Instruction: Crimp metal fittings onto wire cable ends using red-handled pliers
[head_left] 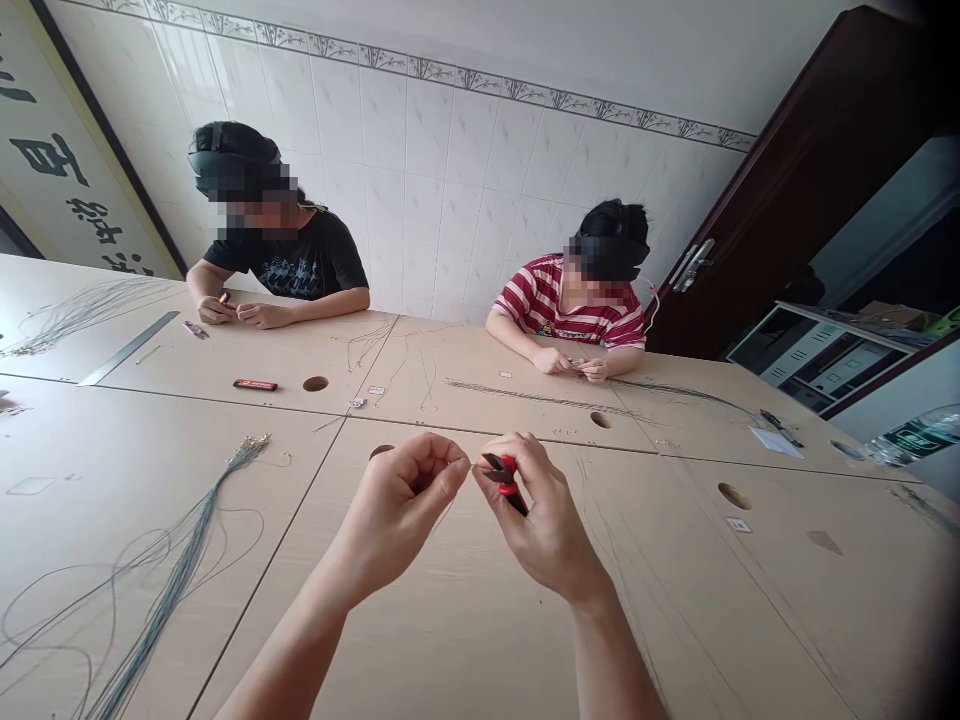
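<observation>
My left hand (401, 510) is closed in a pinch over the middle of the table. Between its thumb and forefinger is the end of a thin cord (445, 516), which trails below the fingers. A tiny yellowish piece shows at the fingertips, too small to name. My right hand (551, 520) is wrapped round small pliers with red and black handles (510, 487). Their dark jaws point left, close to the left fingertips. To the left lies a bundle of grey-blue cords (187, 570) with small metal ends. More thin cords (622, 540) stretch over the table on the right.
Two people sit across the table (465, 640), both handling small items. A steel ruler (129, 348), a black and red box (255, 385), cable holes (734, 495) and another row of cords (540, 397) are spread about. A plastic bottle (916, 436) lies at the right edge.
</observation>
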